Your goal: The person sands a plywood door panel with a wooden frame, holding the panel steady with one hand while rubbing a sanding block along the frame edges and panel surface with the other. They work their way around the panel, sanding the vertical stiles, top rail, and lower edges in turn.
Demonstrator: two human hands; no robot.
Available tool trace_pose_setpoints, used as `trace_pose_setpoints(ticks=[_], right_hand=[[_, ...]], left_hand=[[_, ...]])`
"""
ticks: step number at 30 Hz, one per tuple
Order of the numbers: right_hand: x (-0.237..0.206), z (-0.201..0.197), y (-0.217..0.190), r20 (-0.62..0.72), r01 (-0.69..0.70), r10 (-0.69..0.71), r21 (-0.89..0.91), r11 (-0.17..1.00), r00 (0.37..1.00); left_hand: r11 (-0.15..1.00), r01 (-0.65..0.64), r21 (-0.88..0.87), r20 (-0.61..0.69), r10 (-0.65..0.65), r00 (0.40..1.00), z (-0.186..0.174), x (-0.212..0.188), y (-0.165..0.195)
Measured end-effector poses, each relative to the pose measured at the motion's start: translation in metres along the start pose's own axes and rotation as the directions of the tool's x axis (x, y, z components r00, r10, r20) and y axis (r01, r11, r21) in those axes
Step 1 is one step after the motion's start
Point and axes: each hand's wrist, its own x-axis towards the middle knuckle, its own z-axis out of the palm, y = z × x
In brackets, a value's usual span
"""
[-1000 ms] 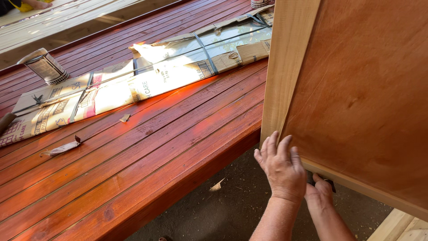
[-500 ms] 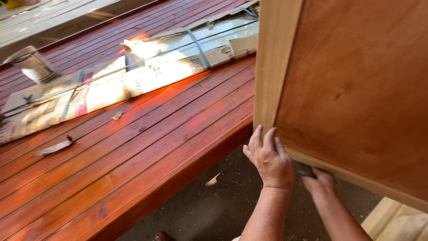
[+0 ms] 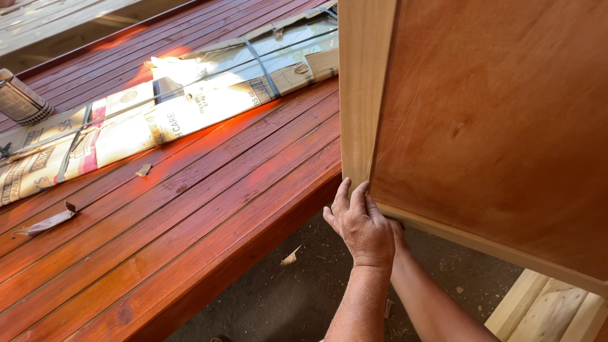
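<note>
Beside the red slatted table point(image 3: 190, 209), the left hand point(image 3: 362, 227) lies open and flat on the lower corner of the upright wooden panel point(image 3: 487, 126), the right hand point(image 3: 398, 233) hidden behind it, grip unclear; panel not yet set down.

A red-stained slatted table point(image 3: 190, 215) bears flattened cardboard packaging point(image 3: 158, 120), paper scraps point(image 3: 47, 223), and perhaps a tin point(image 3: 22, 98).
</note>
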Motion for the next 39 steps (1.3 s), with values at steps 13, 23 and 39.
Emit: trace_pose_setpoints(ticks=[13, 23, 39], right_hand=[[-0.078, -0.118, -0.104, -0.732, 0.498, -0.088, 0.365, 0.786, 0.676], [0.001, 0.015, -0.011, -0.078, -0.098, 0.148, 0.446, 0.89, 0.986], [-0.098, -0.149, -0.124, -0.743, 0.497, -0.032, 0.415, 0.762, 0.669]], left_hand=[[0.997, -0.061, -0.044, 0.1, 0.065, 0.993, 0.014, -0.015, 0.024], [0.961, -0.259, 0.101, 0.227, 0.231, 0.946, 0.005, -0.014, 0.018], [0.994, -0.09, 0.058, 0.145, 0.08, 0.986, 0.018, -0.013, 0.036]])
